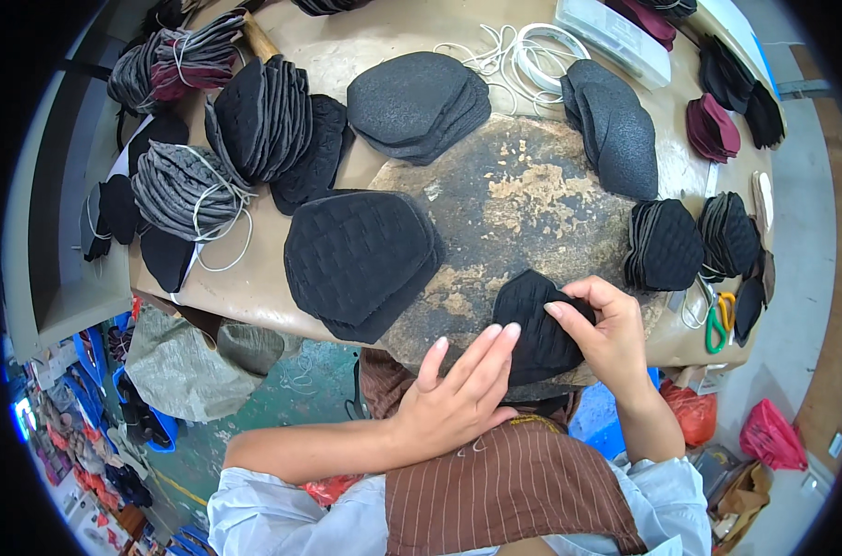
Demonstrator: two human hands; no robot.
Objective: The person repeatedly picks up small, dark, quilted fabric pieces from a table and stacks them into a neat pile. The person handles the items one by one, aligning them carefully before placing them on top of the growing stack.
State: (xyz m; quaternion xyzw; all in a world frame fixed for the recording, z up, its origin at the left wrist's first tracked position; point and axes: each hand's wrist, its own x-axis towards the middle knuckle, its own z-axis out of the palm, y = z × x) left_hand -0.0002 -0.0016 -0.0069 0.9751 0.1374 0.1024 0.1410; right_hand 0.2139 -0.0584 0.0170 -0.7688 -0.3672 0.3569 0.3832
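At the near edge of a worn round board [532, 199], a black quilted fabric piece [537, 329] lies in front of me. My right hand [611, 334] pinches its upper right edge between thumb and fingers. My left hand [462, 385] has its fingers stretched out, the tips at the piece's left edge; it grips nothing. Left of it rests a stack of larger black quilted pieces [360, 259]. Farther back are dark textured foam pieces [416, 102], and more of these foam pieces [615, 130] fan out at the right.
Tied grey bundles [184, 190] and an upright black stack [263, 120] crowd the left. Coiled white cord [541, 56] lies beside a clear plastic box [615, 37] at the back. Black bundles [664, 246] and green-and-yellow scissors [720, 320] sit at the right edge.
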